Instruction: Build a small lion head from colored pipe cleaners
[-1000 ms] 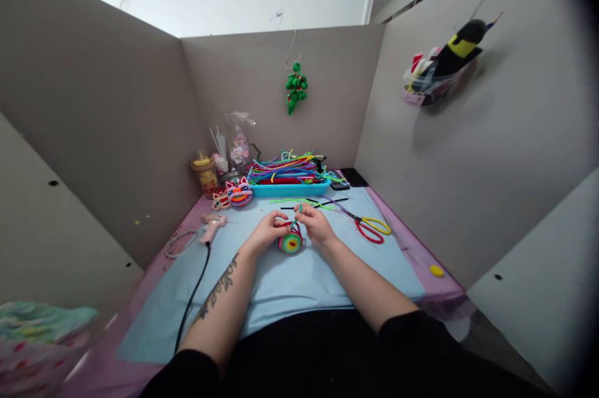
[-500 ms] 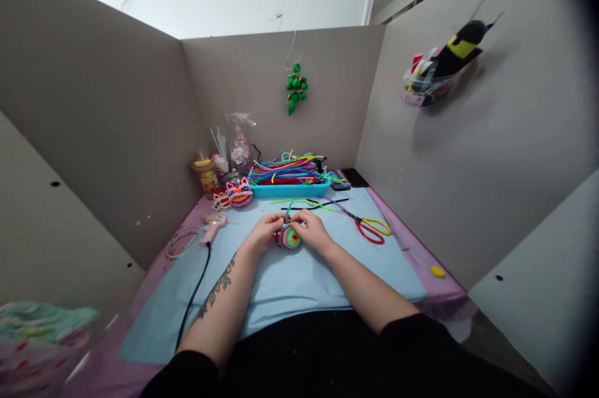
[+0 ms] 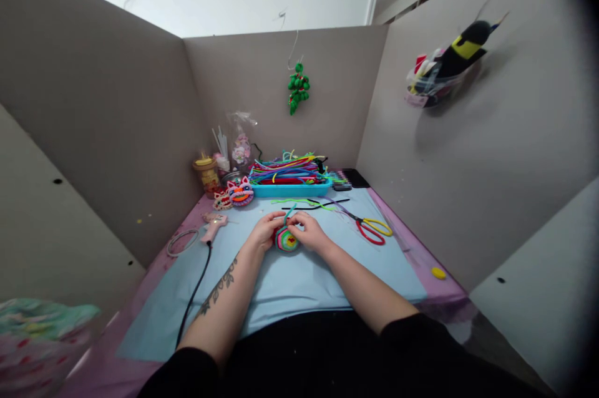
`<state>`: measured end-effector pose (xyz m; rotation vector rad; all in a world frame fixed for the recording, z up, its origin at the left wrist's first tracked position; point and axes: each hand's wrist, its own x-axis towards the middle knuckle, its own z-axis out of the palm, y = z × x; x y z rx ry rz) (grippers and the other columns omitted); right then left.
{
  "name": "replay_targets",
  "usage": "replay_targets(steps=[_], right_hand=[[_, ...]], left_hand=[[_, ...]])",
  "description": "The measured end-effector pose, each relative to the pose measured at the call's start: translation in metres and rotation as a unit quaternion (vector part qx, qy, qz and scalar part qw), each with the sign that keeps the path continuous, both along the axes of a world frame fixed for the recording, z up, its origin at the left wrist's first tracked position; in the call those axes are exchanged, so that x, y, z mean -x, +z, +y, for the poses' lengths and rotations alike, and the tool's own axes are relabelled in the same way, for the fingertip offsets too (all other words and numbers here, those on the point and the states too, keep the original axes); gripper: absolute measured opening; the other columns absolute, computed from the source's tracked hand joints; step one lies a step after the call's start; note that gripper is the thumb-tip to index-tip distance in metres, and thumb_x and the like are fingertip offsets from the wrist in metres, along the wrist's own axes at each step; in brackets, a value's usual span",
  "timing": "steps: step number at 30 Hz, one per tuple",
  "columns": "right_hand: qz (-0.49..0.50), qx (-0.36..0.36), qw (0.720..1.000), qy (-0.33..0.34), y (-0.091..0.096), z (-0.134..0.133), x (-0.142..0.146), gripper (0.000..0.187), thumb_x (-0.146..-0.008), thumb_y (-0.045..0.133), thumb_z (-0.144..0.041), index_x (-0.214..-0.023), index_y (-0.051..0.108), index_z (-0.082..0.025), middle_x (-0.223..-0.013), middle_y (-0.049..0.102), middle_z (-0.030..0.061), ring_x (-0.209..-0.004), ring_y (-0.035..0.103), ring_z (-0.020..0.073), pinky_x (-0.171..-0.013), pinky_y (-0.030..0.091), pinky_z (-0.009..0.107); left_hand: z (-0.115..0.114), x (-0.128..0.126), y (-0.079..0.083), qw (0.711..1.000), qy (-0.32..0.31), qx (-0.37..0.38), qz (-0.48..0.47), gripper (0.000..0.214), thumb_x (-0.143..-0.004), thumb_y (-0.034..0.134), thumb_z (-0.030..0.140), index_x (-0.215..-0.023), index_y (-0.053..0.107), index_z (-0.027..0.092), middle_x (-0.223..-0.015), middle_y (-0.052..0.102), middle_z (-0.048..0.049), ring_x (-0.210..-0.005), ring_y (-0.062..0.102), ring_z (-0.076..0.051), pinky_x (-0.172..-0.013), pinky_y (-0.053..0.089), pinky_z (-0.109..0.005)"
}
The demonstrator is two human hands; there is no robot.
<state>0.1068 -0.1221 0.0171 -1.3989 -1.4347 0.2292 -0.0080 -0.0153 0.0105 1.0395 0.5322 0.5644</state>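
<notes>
Between my hands is a small round piece with rings of green, pink, yellow and red, made of what look like pipe cleaners. My left hand grips its left side. The fingers of my right hand pinch at its upper right edge, by a teal pipe cleaner that sticks up from the top. Fingers cover part of the piece's rim. Beyond my hands, loose green and black pipe cleaners lie on the light blue mat.
Scissors with red and yellow handles lie to the right. On the left are a pink glue gun and its black cord. A blue tray of pipe cleaners stands at the back, beside a lion-head figure.
The round piece has turned slightly in my hands, and the teal pipe cleaner now leans more to the right. My right fingers have shifted a little left.
</notes>
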Motion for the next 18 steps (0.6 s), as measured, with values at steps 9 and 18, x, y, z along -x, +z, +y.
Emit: replay_targets(steps=[9, 18], right_hand=[[0.013, -0.012, 1.000, 0.002, 0.000, 0.000, -0.004, 0.006, -0.072, 0.060, -0.022, -0.070, 0.065, -0.021, -0.089, 0.049, 0.0033, -0.091, 0.050, 0.0188, -0.090, 0.038, 0.036], [0.083, -0.008, 0.997, 0.008, -0.001, 0.013, 0.006, 0.012, -0.074, 0.062, -0.031, -0.081, 0.068, -0.022, -0.098, 0.051, 0.0048, -0.101, 0.049, 0.0207, -0.093, 0.038, 0.036]], left_hand=[[-0.004, 0.001, 0.004, 1.000, 0.014, -0.006, 0.004, 0.048, -0.051, 0.081, 0.019, -0.092, 0.057, 0.013, -0.064, 0.067, -0.0033, -0.058, 0.063, -0.017, -0.057, 0.048, -0.027], [-0.011, -0.002, 0.003, 0.997, 0.034, -0.062, 0.015, 0.043, -0.049, 0.078, 0.018, -0.085, 0.055, 0.013, -0.057, 0.063, 0.0013, -0.049, 0.058, -0.013, -0.050, 0.043, -0.023]])
